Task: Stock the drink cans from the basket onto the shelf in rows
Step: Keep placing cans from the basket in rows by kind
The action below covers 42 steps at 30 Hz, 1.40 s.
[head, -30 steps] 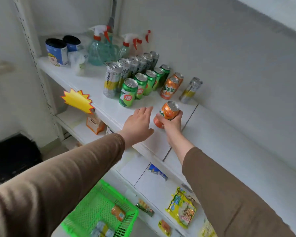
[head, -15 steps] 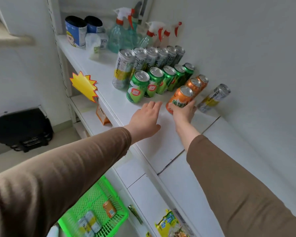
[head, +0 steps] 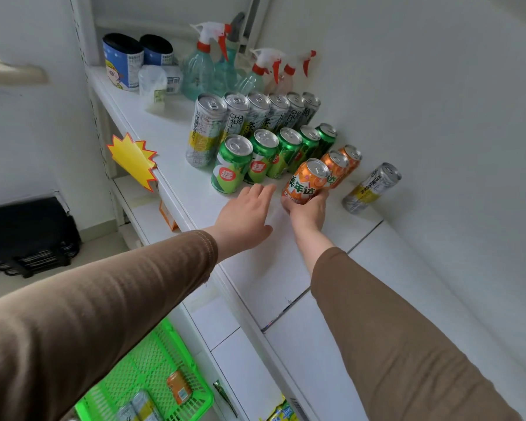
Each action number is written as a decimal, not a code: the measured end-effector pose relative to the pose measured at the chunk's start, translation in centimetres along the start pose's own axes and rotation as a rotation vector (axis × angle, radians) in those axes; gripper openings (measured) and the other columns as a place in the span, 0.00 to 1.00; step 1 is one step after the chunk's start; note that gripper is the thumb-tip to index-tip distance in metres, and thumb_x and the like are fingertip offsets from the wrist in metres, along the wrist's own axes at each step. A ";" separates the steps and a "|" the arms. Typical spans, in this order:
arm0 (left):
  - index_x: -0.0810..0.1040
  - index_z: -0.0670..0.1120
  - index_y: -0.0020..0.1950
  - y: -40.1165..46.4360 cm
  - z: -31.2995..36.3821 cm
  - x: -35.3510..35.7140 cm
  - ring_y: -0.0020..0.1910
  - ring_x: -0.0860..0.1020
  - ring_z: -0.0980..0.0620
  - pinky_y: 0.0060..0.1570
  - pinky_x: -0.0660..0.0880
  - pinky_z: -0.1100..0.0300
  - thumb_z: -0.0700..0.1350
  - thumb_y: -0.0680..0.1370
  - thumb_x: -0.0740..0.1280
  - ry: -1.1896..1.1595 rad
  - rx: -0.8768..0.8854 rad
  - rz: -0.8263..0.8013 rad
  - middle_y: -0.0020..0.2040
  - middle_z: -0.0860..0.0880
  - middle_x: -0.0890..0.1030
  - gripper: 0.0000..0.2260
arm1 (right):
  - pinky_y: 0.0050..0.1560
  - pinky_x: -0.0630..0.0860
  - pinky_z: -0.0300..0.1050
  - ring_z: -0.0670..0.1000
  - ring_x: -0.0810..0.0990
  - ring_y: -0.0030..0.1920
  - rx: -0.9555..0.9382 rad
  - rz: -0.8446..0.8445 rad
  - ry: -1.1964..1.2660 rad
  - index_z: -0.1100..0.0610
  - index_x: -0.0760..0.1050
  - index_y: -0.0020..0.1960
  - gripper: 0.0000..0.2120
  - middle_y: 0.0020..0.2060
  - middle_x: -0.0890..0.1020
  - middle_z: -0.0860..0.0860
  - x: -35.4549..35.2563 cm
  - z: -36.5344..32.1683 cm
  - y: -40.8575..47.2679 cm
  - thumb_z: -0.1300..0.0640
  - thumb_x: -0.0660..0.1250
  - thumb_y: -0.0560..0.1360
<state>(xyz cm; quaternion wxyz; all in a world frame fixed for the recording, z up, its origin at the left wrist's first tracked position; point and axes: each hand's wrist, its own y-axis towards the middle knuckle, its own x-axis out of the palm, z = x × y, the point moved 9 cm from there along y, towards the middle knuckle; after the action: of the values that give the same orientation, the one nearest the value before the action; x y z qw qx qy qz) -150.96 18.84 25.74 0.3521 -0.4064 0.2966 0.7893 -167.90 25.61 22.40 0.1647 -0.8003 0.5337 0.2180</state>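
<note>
My right hand (head: 305,211) grips an orange can (head: 304,181) from below, standing at the front of a short row of two other orange cans (head: 336,168) on the white shelf (head: 274,268). My left hand (head: 245,212) lies flat and open on the shelf just left of it, in front of the row of green cans (head: 231,165). Behind those stands a row of tall silver cans (head: 207,129). One more silver can (head: 371,186) stands alone at the right. The green basket (head: 128,378) below holds an orange can (head: 179,387) and silver cans (head: 140,407).
Spray bottles (head: 201,62), blue tubs (head: 122,62) and a small white bottle (head: 152,86) stand at the shelf's far end. A yellow starburst tag (head: 134,159) sticks out from the shelf edge. Snack packets lie on the lower shelf. A black case (head: 28,232) sits on the floor at the left.
My right hand has carried the orange can forward from the shelf's front to stand it right behind the two other orange cans. My left hand slid slightly forward along the shelf.
</note>
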 end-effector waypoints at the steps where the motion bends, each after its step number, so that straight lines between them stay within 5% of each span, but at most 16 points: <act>1: 0.56 0.46 0.77 0.0 0.0 -0.1 0.63 0.69 0.44 0.60 0.73 0.49 0.51 0.73 0.71 0.005 0.001 0.001 0.66 0.45 0.69 0.38 | 0.71 0.71 0.56 0.57 0.76 0.68 0.002 0.005 -0.001 0.52 0.55 0.80 0.48 0.69 0.75 0.52 0.1 -0.1 0.1 0.56 0.80 0.68; 17: 0.56 0.46 0.78 -1.6 -0.7 -1.1 0.64 0.69 0.44 0.60 0.72 0.52 0.51 0.74 0.70 0.066 0.032 -0.013 0.68 0.45 0.68 0.37 | 0.65 0.73 0.53 0.61 0.74 0.68 0.019 0.094 -0.038 0.55 0.56 0.77 0.44 0.72 0.66 0.56 -0.8 -0.7 -2.2 0.56 0.79 0.70; 34: 0.60 0.45 0.76 -15.2 -12.4 -6.8 0.71 0.63 0.40 0.66 0.65 0.46 0.51 0.71 0.72 0.178 0.207 -0.067 0.74 0.43 0.63 0.37 | 0.69 0.67 0.56 0.58 0.64 0.73 -0.409 0.142 -0.604 0.52 0.63 0.76 0.38 0.78 0.63 0.53 7.4 -3.2 -28.4 0.44 0.74 0.72; 42: 0.62 0.44 0.75 -23.7 -21.0 -1.1 0.71 0.64 0.40 0.66 0.66 0.47 0.48 0.66 0.71 0.219 0.257 -0.189 0.73 0.42 0.65 0.39 | 0.74 0.63 0.57 0.59 0.64 0.75 -0.442 0.070 -0.730 0.54 0.64 0.76 0.37 0.77 0.64 0.53 15.1 3.2 -38.0 0.45 0.74 0.72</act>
<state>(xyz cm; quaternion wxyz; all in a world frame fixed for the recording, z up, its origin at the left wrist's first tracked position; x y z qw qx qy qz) -122.53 16.27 11.96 0.4392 -0.4675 0.3921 0.6595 -128.20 29.66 12.91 0.1599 -0.6681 0.4075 0.6017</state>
